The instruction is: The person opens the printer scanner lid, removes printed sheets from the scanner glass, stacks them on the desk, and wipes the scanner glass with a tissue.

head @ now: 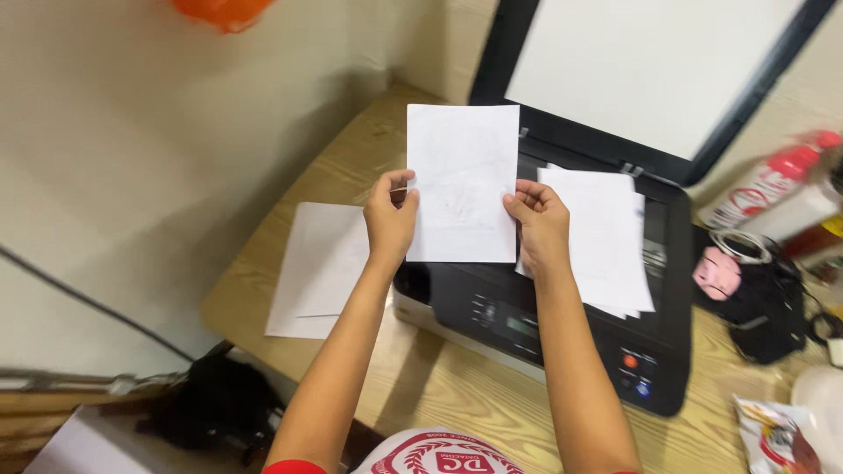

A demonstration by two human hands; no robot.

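Both of my hands hold up one white sheet of paper (pixel 463 180) above a black flatbed scanner-printer (pixel 562 329). My left hand (pixel 391 218) pinches the sheet's left edge and my right hand (pixel 537 224) pinches its right edge. The scanner lid (pixel 650 70) stands open, its white underside facing me. A loose stack of white sheets (pixel 606 241) lies on the scanner glass, just right of my right hand.
More white sheets (pixel 316 268) lie on the wooden table (pixel 439 386) left of the printer. At the right are a red-and-white spray can (pixel 773 180), a black bag (pixel 764 312) and a snack packet (pixel 773 434). A pale wall stands to the left.
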